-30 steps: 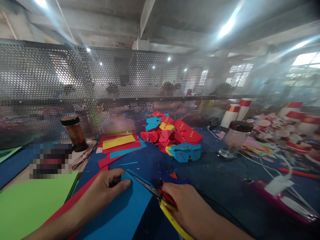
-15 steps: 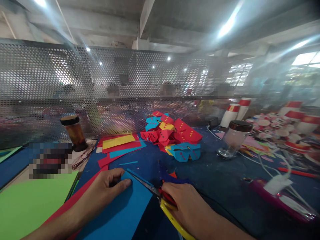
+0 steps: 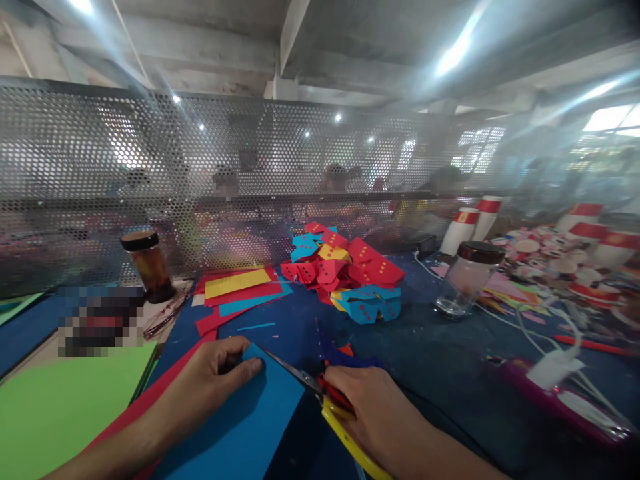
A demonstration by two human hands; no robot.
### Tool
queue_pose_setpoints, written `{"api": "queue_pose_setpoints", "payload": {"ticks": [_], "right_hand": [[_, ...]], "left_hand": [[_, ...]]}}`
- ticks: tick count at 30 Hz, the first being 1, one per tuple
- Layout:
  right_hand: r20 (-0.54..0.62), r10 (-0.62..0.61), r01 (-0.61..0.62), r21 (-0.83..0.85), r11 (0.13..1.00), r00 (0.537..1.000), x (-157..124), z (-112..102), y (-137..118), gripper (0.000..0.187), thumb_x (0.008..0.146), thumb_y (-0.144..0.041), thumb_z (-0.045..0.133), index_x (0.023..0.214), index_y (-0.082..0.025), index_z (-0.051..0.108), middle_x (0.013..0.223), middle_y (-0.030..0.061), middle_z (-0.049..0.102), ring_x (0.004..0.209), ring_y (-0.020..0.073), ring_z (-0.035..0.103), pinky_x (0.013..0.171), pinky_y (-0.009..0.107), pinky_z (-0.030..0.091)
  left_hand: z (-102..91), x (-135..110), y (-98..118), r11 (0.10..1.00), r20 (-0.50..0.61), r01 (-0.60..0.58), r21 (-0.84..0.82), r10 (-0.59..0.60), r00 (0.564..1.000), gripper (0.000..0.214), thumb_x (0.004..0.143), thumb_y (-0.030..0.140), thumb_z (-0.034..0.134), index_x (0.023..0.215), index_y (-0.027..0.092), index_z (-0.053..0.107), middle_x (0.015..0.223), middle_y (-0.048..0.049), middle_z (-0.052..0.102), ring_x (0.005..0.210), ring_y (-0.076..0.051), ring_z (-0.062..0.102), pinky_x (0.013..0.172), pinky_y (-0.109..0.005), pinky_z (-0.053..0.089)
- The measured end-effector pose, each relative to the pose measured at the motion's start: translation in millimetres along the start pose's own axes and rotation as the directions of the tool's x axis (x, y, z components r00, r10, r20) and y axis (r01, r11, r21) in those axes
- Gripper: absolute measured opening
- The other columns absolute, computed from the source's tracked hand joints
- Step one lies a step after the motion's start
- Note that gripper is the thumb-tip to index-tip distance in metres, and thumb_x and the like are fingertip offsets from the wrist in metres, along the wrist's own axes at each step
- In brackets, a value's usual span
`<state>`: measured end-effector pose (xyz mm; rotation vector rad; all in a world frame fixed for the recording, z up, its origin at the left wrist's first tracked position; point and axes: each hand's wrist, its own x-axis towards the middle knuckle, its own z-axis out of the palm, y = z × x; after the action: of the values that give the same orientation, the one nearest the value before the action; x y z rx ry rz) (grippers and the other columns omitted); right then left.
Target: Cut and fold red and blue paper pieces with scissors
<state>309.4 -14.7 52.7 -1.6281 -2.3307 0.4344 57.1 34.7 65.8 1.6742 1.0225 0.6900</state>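
My left hand point(image 3: 225, 367) pinches the top corner of a blue sheet of paper point(image 3: 240, 420) between thumb and fingers. My right hand point(image 3: 370, 407) is wrapped round the yellow and red handles of a pair of scissors point(image 3: 295, 375). The scissor blades lie along the sheet's upper edge, their tips close to my left fingers. Behind my hands a thin blue paper strip point(image 3: 256, 327) lies on the dark blue table. Farther back is a heap of folded red, blue and yellow paper pieces point(image 3: 345, 267) with small square marks.
Red, yellow and blue sheets point(image 3: 245, 283) lie behind my left hand, green paper point(image 3: 65, 407) at left. A dark-filled jar point(image 3: 149, 267) stands back left, a clear jar point(image 3: 467, 280) right. Paper cups point(image 3: 460, 230), white cables and a purple power strip point(image 3: 570, 400) are at right. A perforated screen point(image 3: 280, 153) closes the back.
The narrow blue sliver along the scissor blades has come off the sheet's upper edge and is out of sight. Both hands have hardly moved.
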Motion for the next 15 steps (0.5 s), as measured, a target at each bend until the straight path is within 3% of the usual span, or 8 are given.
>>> {"api": "queue_pose_setpoints", "payload": {"ticks": [8,11,13,15], "right_hand": [[-0.036,0.037,-0.036,0.03,0.999,0.999,1.3,-1.9,0.1,0.015,0.081,-0.022,0.056,0.068,-0.019,0.049,0.064,-0.0017,0.059,0.056,0.0115,0.048,0.053,0.025,0.025],[-0.083,0.065,-0.056,0.097,0.994,0.994,2.6,-0.3,5.3,0.018,0.083,-0.023,0.055,0.067,-0.02,0.046,0.063,-0.0025,0.056,0.056,0.0112,0.047,0.052,0.025,0.026],[-0.1,0.076,-0.061,0.144,0.988,0.992,3.7,1.0,8.5,0.021,0.083,-0.025,0.056,0.067,-0.021,0.044,0.063,-0.0031,0.054,0.055,0.0109,0.046,0.052,0.024,0.026],[-0.117,0.092,-0.071,0.175,0.982,0.989,4.6,2.2,10.2,0.024,0.083,-0.027,0.057,0.066,-0.021,0.042,0.062,-0.0037,0.052,0.054,0.0107,0.044,0.051,0.024,0.026]], "left_hand": [[-3.9,-1.0,4.5,0.999,-0.049,0.017,-0.03,-0.019,0.999,0.037,0.082,0.055,0.06,0.071,0.02,0.058,0.06,0.0019,0.058,0.052,-0.013,0.053,0.048,-0.024,0.039],[-15.2,-3.2,12.0,0.995,-0.07,0.065,-0.081,-0.07,0.995,0.039,0.079,0.057,0.064,0.073,0.019,0.058,0.061,0.0027,0.058,0.051,-0.013,0.054,0.047,-0.023,0.042],[-25.6,-6.2,20.4,0.993,-0.145,0.068,-0.098,-0.082,0.986,0.04,0.076,0.055,0.069,0.07,0.018,0.056,0.059,0.0041,0.057,0.049,-0.011,0.053,0.045,-0.02,0.041],[-36.6,-8.5,30.2,0.984,-0.204,0.044,-0.17,-0.079,0.976,0.034,0.076,0.049,0.072,0.078,0.017,0.061,0.065,0.003,0.063,0.055,-0.012,0.058,0.049,-0.019,0.046]]}}
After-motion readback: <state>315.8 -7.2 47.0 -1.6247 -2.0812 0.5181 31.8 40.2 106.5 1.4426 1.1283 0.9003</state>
